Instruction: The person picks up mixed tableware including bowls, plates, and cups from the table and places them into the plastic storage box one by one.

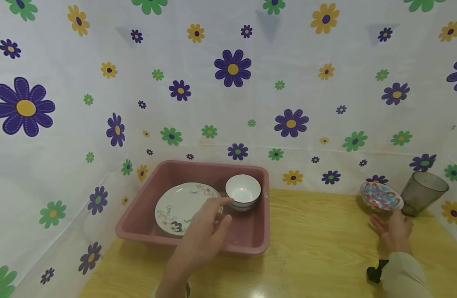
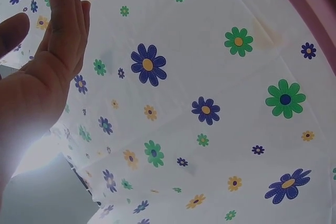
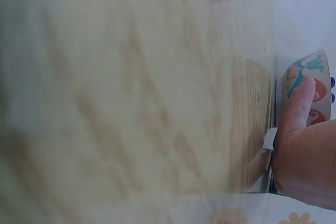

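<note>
My left hand (image 1: 205, 231) hovers over the pink basin (image 1: 263, 244) with fingers extended. Its index fingertip overlaps the front of a white bowl with a dark rim (image 1: 243, 188) in the head view. Beneath the hand, a white plate with floral and dark markings (image 1: 180, 203) lies in the basin, partly hidden. In the left wrist view the fingers (image 2: 65, 19) are straight, the thumb apart. On the far right, my right hand (image 1: 396, 231) grips a bowl with a red and blue pattern (image 1: 381, 196), thumb at the near rim. The right wrist view shows the thumb (image 3: 300, 100) against its patterned side.
A grey see-through cup (image 1: 423, 194) stands just right of the patterned bowl. A small black and yellow object (image 1: 377, 271) is beside the right sleeve (image 1: 405, 275). White flowered sheeting (image 1: 258, 95) rises behind and beside the wooden table (image 1: 310, 244).
</note>
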A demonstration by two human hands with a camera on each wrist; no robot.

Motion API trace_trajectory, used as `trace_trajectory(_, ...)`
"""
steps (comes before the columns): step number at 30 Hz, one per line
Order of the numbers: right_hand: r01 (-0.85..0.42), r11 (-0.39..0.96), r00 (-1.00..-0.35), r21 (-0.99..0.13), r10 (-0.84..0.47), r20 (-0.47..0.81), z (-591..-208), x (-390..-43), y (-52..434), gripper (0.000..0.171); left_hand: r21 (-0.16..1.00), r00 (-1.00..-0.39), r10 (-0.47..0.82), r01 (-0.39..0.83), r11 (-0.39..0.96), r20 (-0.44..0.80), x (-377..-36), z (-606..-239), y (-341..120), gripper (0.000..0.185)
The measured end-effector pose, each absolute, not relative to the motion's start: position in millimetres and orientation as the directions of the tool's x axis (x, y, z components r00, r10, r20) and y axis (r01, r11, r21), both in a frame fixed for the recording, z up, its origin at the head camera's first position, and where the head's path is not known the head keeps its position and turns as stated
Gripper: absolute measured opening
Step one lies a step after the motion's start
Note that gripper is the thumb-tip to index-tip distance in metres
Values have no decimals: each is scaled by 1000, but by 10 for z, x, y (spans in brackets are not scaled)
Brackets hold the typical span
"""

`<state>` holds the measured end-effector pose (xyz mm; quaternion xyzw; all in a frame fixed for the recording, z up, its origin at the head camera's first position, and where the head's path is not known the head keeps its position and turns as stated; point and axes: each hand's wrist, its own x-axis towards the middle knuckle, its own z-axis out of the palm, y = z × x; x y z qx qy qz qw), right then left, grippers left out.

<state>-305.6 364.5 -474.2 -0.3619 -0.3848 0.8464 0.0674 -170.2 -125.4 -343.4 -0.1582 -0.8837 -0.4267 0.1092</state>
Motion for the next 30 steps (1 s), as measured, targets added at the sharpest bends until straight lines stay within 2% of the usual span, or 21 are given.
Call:
trace_trajectory(8,104,-754,-715,-648,396,-576,-4757,-3050,3697,81,713,-912,184,402,574,366,-1712,-3453,-1246,35)
trace_trajectory(13,60,-774,-732,-630,394,-555,-4739,-3064,3713,86,718,-910,179,406,565,374,-1724,-3459,-1244,35)
trace_trajectory(17,77,-742,-725,-666,417,-548,-4739,-3089,3708,87,719,-914,176,398,569,366,-1728,-3459,-1242,34)
trace_trajectory(23,129,-644,-740,-754,443,-506,-4780,-3145,3691,72,721,-920,169,383,577,354,-1729,-3463,-1249,33)
trace_trajectory(30,120,-652,-802,-749,381,-460,-4841,-3176,3693,62,716,-919,165,383,584,358,-1742,-3473,-1255,33)
